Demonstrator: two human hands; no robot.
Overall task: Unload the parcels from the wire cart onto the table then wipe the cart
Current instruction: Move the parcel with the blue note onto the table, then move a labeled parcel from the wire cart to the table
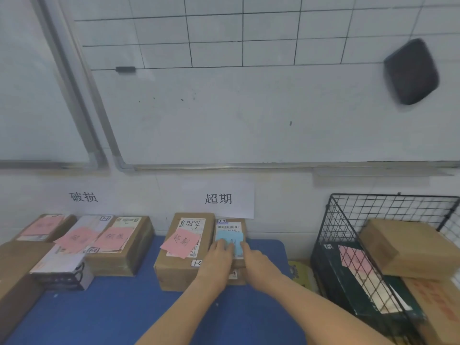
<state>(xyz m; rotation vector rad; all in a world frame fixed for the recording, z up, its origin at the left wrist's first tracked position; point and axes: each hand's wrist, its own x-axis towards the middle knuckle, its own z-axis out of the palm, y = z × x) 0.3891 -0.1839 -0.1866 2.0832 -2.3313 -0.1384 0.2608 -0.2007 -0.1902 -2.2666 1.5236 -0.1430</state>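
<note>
A small brown parcel [230,226] with a white label and a blue note [236,241] lies on the blue table [119,312] by the wall. My left hand [219,257] lies flat on its top, fingers on the blue note. My right hand [256,262] rests on its right near side, fingers straight. Beside it on the left lies a larger parcel [181,267] with a pink note. The black wire cart [348,240] stands at the right and holds a brown box [400,250], a dark green parcel [346,272] and another box [438,307].
Several parcels with pink notes [117,245] lie at the table's left under a wall sign. A brown box [17,265] stands at the near left edge. A whiteboard [249,108] with a black eraser [410,70] hangs above. A yellow object [300,272] sits between table and cart.
</note>
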